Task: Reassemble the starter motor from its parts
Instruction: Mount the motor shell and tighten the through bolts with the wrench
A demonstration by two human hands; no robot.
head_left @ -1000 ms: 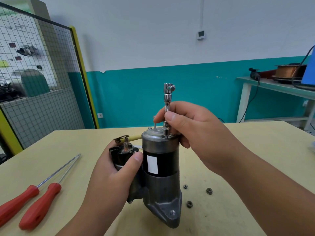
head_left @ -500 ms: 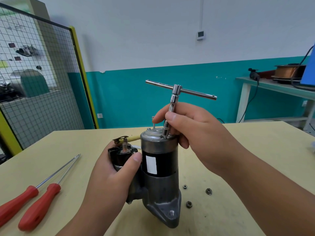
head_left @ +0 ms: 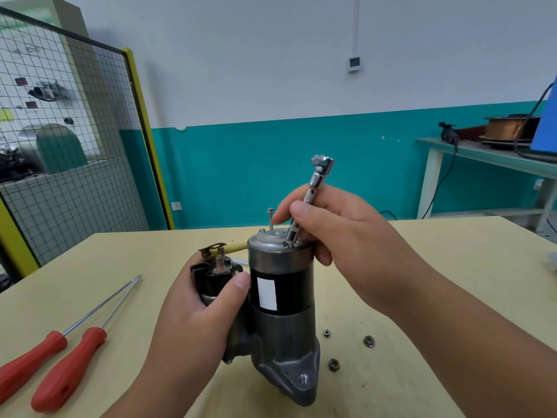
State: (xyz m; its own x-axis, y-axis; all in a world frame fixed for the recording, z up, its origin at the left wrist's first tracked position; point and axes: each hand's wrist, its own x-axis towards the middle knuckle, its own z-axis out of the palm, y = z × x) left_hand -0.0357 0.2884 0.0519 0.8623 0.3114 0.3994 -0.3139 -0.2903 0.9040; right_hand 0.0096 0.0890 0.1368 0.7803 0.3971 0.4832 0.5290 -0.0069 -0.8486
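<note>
A: What could go wrong here?

B: The wrench (head_left: 313,188) leans, its tip on a bolt (head_left: 290,244) in the top cap of the starter motor (head_left: 280,297). I judge it may slip off or drive the bolt crooked. The right hand (head_left: 340,233) pinches its shaft. The left hand (head_left: 196,315) is wrapped round the motor's side, which stands upright on the table (head_left: 422,267).

A: Any trays?

B: None that I see. Three nuts (head_left: 333,364) lie loose beside the motor and could roll off.

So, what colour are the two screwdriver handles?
The screwdriver handles are red, best seen in the head view.
</note>
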